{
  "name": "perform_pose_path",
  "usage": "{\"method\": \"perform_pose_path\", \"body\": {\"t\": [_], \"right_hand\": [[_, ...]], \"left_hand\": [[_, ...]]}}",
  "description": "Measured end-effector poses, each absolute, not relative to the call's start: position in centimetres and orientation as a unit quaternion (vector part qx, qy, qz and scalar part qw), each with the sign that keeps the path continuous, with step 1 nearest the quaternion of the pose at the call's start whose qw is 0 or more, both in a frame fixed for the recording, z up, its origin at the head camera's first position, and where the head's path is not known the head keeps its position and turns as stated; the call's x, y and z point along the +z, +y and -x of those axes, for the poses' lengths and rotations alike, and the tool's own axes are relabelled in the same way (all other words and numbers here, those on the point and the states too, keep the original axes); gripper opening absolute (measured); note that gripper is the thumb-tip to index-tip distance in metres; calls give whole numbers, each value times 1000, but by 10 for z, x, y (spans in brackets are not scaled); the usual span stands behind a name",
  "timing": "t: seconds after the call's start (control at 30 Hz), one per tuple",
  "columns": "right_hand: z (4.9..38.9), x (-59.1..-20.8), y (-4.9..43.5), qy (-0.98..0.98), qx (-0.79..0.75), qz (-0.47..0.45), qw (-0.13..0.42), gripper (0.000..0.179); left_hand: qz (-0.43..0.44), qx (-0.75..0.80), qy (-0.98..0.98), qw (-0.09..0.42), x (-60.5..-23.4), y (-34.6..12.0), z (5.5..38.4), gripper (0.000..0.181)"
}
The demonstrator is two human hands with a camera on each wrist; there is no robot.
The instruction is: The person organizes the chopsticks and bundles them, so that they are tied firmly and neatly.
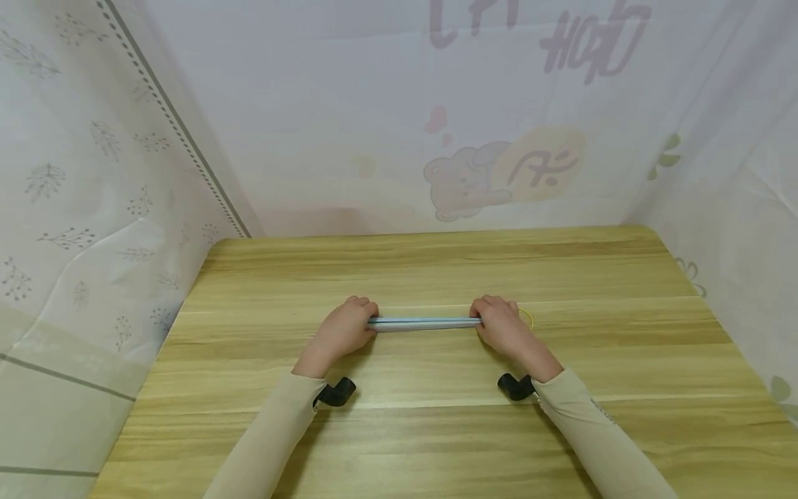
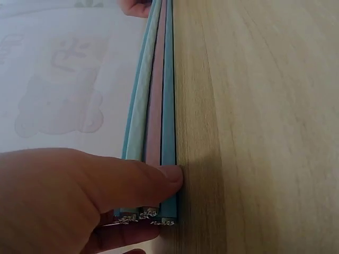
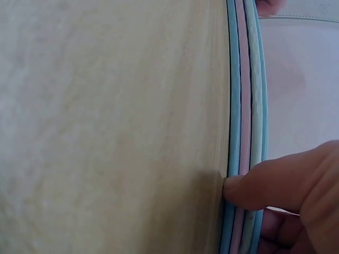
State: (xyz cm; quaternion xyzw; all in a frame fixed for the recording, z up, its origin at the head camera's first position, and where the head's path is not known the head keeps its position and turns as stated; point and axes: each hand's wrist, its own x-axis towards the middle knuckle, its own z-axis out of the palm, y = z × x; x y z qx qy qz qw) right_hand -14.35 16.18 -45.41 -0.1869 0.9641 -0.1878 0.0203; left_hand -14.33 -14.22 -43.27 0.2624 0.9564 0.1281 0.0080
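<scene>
A long, thin bundle of flat strips (image 1: 427,324) lies crosswise between the two hands, low over the table. Blue, pink and pale green layers run side by side in the wrist views. The left hand (image 1: 345,327) pinches the left end, its thumb (image 2: 127,185) across the layers; silvery patterned strip ends (image 2: 150,212) show beyond the thumb. At the other end the right hand (image 1: 501,326) pinches the bundle, thumb (image 3: 254,185) on the near side and fingers behind. A thin yellow loop (image 1: 529,317) pokes out past the right hand. Whether the bundle touches the table, I cannot tell.
The wood-grain table (image 1: 436,450) has rounded far corners. Printed cloth (image 1: 349,125) hangs behind it, with more cloth at both sides. A black wrist mount sits on the left sleeve (image 1: 262,430) and another on the right sleeve (image 1: 598,430).
</scene>
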Motion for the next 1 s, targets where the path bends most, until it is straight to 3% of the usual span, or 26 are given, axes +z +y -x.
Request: {"method": "perform_pose_path", "body": {"t": [0.13, 0.37, 0.7, 1.0], "right_hand": [[143, -454, 162, 965, -182, 188, 26, 12], [140, -456, 161, 967, -164, 194, 28, 20], [138, -453, 164, 962, -163, 219, -7, 21], [135, -454, 164, 951, -192, 240, 14, 21]], "left_hand": [[-266, 133, 955, -7, -434, -142, 141, 17], [-253, 132, 958, 40, -437, -140, 141, 23], [-276, 124, 953, 4, -439, -139, 141, 22], [-248, 161, 954, 52, -434, -135, 139, 24]]}}
